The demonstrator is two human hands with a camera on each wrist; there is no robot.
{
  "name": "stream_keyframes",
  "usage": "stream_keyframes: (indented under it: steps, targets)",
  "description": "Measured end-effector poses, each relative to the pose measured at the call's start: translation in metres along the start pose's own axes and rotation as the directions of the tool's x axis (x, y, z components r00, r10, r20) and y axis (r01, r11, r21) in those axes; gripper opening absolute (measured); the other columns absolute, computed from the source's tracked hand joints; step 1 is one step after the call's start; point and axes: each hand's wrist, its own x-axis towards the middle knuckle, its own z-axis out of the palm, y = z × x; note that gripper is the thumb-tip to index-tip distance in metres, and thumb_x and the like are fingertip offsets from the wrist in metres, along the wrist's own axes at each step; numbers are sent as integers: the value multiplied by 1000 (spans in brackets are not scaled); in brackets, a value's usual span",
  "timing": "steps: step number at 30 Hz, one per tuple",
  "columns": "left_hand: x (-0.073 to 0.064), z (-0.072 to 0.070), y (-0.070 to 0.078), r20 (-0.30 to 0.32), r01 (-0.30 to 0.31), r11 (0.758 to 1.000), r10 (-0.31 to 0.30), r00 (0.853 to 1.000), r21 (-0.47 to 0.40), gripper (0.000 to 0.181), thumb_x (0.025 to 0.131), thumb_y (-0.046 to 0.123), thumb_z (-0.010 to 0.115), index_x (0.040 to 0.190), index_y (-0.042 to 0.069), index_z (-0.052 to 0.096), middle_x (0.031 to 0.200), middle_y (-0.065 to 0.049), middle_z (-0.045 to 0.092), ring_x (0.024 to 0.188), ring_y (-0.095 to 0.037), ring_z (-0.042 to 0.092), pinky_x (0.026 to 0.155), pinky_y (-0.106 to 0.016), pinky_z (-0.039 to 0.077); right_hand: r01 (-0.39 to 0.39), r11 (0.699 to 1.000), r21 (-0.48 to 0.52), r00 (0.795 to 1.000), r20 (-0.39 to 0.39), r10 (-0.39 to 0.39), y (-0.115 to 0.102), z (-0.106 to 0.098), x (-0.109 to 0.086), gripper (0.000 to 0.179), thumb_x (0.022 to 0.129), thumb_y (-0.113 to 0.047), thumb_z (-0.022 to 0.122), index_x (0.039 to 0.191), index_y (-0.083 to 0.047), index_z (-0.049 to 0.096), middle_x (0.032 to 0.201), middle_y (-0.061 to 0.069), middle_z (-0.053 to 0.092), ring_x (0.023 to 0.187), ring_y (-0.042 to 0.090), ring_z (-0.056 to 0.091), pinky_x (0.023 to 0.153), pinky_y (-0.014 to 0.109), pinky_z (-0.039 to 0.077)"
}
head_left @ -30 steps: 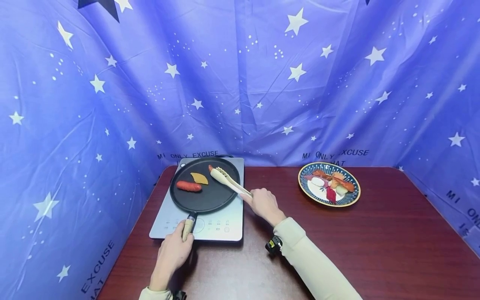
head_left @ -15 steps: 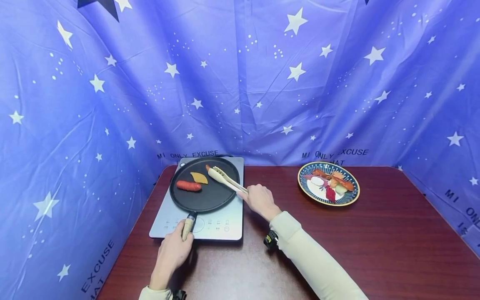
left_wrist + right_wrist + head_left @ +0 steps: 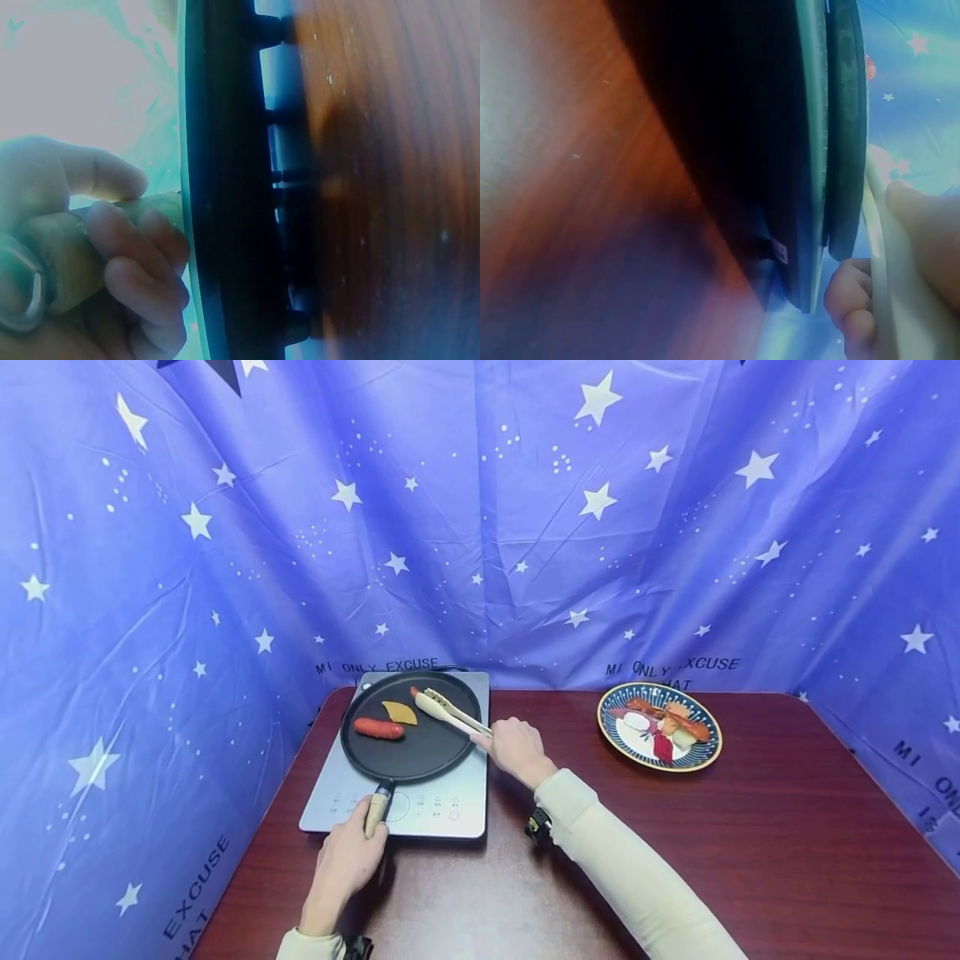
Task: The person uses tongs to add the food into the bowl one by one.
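Note:
My left hand point(image 3: 348, 853) grips the handle point(image 3: 378, 810) of a black frying pan point(image 3: 420, 756), and the left wrist view shows fingers and thumb wrapped round that handle point(image 3: 75, 255). With my right hand point(image 3: 519, 747) I hold pale food tongs point(image 3: 453, 717), which reach in over the pan's right rim. At their tips the end of a small reddish piece point(image 3: 414, 692) pokes out, the rest of it hidden by the tongs. A red sausage point(image 3: 378, 728) lies left in the pan beside a flat yellow piece point(image 3: 400, 713). In the right wrist view the tongs point(image 3: 892, 262) run along my fingers.
Under the pan sits a silver induction cooktop point(image 3: 322, 806) with touch controls at its front. To the right, a blue-patterned plate point(image 3: 606, 731) bears several food pieces. A starry blue curtain point(image 3: 480, 527) hangs behind the dark red table point(image 3: 675, 843).
My right hand has shifted slightly left and away from me with the tongs, and the reddish piece at their tips has slid a little left. My left hand stays on the handle.

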Motion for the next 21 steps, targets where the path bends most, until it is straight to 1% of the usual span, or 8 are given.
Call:
stream_keyframes:
  steps: [4, 9, 16, 21]
  targets:
    - [0, 0, 0, -5, -3, 1000, 3, 1000, 0, 48, 85, 26, 52, 132, 14, 50, 80, -13, 61, 62, -28, 56, 54, -45, 42, -5, 1000, -17, 1000, 17, 5, -3, -4, 5, 53, 89, -54, 54, 56, -13, 53, 54, 6, 49, 47, 25, 51, 43, 41, 41]
    - [-2, -1, 1, -15, -11, 1000, 11, 1000, 2, 47, 86, 25, 52, 131, 13, 50, 80, -14, 62, 63, -29, 57, 55, -46, 42, -34, 999, -13, 999, 16, 34, -6, -12, 10, 53, 87, -55, 55, 54, -13, 52, 55, 6, 50, 48, 25, 52, 45, 40, 42]
    - [-3, -2, 1, -17, -17, 1000, 17, 1000, 8, 47, 86, 24, 53, 132, 12, 50, 77, -13, 60, 63, -30, 57, 56, -47, 42, -46, 999, -24, 999, 21, 47, -6, -29, 9, 54, 88, -56, 54, 57, -12, 52, 57, 7, 51, 52, 26, 55, 48, 41, 43]
    - [-3, -2, 0, -17, -15, 1000, 15, 1000, 12, 47, 86, 24, 53, 132, 12, 50, 79, -14, 61, 63, -29, 57, 55, -46, 42, -51, 998, -41, 999, -15, 51, 2, -44, 4, 54, 88, -57, 52, 58, -13, 52, 56, 7, 51, 53, 28, 56, 48, 42, 43]
